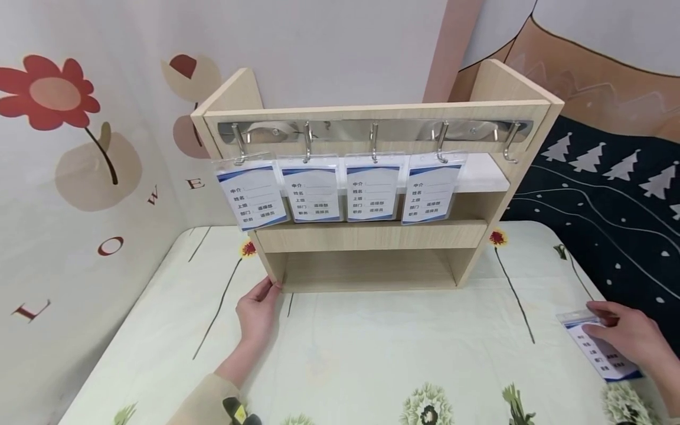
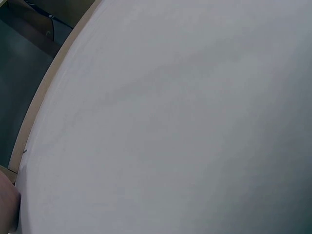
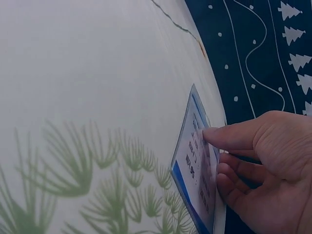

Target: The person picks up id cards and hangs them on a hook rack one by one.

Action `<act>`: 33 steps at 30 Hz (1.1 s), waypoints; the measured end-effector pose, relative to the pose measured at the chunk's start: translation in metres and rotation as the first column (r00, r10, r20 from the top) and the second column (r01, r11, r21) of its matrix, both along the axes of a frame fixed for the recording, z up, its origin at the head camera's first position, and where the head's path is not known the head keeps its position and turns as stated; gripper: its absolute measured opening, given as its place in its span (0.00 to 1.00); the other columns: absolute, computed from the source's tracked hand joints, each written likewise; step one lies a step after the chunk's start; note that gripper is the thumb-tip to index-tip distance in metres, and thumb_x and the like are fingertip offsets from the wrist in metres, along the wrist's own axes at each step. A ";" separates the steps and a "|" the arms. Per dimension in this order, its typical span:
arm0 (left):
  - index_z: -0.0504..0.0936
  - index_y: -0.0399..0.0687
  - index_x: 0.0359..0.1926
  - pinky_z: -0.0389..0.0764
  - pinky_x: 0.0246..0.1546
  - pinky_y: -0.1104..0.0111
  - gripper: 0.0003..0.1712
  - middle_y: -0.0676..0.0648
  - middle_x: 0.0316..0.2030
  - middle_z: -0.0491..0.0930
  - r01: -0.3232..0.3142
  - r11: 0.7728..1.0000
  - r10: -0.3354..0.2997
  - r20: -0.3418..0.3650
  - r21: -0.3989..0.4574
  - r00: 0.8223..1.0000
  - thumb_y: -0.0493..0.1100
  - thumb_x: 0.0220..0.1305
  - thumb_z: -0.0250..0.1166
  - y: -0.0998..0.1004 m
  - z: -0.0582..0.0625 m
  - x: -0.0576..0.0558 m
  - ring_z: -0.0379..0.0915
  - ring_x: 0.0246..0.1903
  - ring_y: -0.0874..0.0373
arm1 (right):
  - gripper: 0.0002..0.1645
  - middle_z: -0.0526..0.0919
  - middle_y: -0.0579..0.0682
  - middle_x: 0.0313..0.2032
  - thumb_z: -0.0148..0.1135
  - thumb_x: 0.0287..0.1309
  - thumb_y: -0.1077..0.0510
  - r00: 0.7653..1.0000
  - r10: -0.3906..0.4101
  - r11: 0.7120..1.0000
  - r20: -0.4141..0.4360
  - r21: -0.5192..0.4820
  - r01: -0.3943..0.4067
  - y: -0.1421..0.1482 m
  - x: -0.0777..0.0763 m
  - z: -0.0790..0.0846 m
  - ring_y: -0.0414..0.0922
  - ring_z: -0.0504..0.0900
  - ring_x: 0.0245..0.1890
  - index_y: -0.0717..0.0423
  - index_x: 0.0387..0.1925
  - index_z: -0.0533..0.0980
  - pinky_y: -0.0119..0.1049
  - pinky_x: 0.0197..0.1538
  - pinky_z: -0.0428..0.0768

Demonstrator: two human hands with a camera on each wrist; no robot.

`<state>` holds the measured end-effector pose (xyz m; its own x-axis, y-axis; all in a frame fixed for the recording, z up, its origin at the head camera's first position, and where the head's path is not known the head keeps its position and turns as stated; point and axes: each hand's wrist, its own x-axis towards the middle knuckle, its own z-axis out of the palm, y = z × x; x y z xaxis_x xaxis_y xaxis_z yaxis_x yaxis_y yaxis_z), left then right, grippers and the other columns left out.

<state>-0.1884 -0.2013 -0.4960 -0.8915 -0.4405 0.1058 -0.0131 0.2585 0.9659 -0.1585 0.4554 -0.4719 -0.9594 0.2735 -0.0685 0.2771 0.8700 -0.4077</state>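
At the bottom left corner of a light wooden desktop shelf [image 1: 372, 237], my left hand [image 1: 257, 313] grips the side panel's edge between thumb and fingers. In the left wrist view only a bit of the left hand [image 2: 9, 204] shows, by a wooden edge [image 2: 48, 78]. Over on the right, my right hand [image 1: 634, 336] pinches a clear-sleeved name badge [image 1: 595, 348] with blue bands and printed text. The right wrist view has the badge [image 3: 192, 161] tilted on edge, the right hand's thumb on its printed face and fingers behind.
A metal rail along the shelf's top front carries several hooks [image 1: 374, 141]. Similar name badges [image 1: 373, 192] hang from all but the rightmost hook [image 1: 512, 141]. Flower-printed cloth [image 1: 361, 342] covers the surface below. Patterned curtains [image 1: 600, 171] stand behind and at the sides.
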 end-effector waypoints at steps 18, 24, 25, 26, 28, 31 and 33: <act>0.81 0.35 0.61 0.78 0.42 0.86 0.19 0.37 0.54 0.83 -0.009 1.000 0.009 -0.002 -0.007 1.000 0.38 0.72 0.65 -0.002 -0.001 0.001 0.76 0.41 0.81 | 0.29 0.76 0.66 0.38 0.66 0.63 0.66 0.997 -0.059 0.995 -0.042 -0.084 0.055 0.007 -0.004 -0.008 0.56 0.72 0.36 0.80 0.60 0.68 0.31 0.27 0.66; 0.81 0.35 0.61 0.79 0.42 0.85 0.19 0.37 0.54 0.83 -0.003 1.000 0.003 -0.002 0.000 1.000 0.37 0.72 0.65 -0.001 -0.001 0.000 0.76 0.41 0.80 | 0.27 0.75 0.66 0.40 0.65 0.65 0.65 0.996 -0.067 0.994 -0.059 -0.087 0.061 0.012 -0.001 -0.013 0.54 0.71 0.37 0.77 0.60 0.70 0.30 0.25 0.66; 0.81 0.35 0.61 0.79 0.42 0.85 0.19 0.37 0.54 0.83 -0.002 1.000 0.002 0.000 -0.003 1.000 0.38 0.72 0.65 -0.001 -0.001 0.000 0.78 0.43 0.77 | 0.27 0.75 0.67 0.40 0.65 0.65 0.65 0.996 -0.069 0.994 -0.059 -0.094 0.063 0.013 -0.001 -0.014 0.54 0.71 0.37 0.77 0.59 0.70 0.30 0.25 0.65; 0.81 0.35 0.61 0.79 0.42 0.85 0.19 0.37 0.55 0.83 0.000 1.000 0.000 0.001 -0.005 1.000 0.38 0.72 0.65 -0.001 -0.001 0.000 0.80 0.45 0.73 | 0.26 0.75 0.67 0.41 0.65 0.65 0.65 0.996 -0.070 0.993 -0.063 -0.100 0.063 0.013 0.000 -0.015 0.54 0.70 0.37 0.77 0.59 0.70 0.30 0.26 0.65; 0.81 0.35 0.61 0.79 0.42 0.85 0.19 0.37 0.55 0.83 0.003 1.000 -0.003 0.002 -0.011 1.000 0.38 0.73 0.64 -0.001 -0.001 0.000 0.82 0.48 0.65 | 0.26 0.76 0.68 0.43 0.64 0.66 0.65 0.995 -0.069 0.992 -0.068 -0.112 0.061 0.014 0.002 -0.016 0.54 0.70 0.38 0.77 0.60 0.70 0.30 0.27 0.65; 0.81 0.35 0.62 0.79 0.42 0.85 0.20 0.37 0.55 0.83 0.005 1.000 -0.005 0.001 -0.018 1.000 0.38 0.73 0.64 -0.001 -0.001 0.000 0.81 0.52 0.54 | 0.28 0.75 0.69 0.45 0.64 0.66 0.63 0.995 -0.067 0.990 -0.070 -0.131 0.057 0.015 0.004 -0.017 0.54 0.69 0.40 0.77 0.61 0.69 0.30 0.28 0.65; 0.81 0.35 0.62 0.79 0.43 0.85 0.20 0.37 0.55 0.83 0.006 1.000 -0.006 0.001 -0.016 1.000 0.38 0.73 0.64 -0.001 -0.001 0.000 0.81 0.53 0.54 | 0.29 0.75 0.70 0.46 0.63 0.66 0.63 0.995 -0.065 0.989 -0.076 -0.137 0.054 0.016 0.005 -0.018 0.54 0.70 0.40 0.77 0.61 0.68 0.30 0.28 0.66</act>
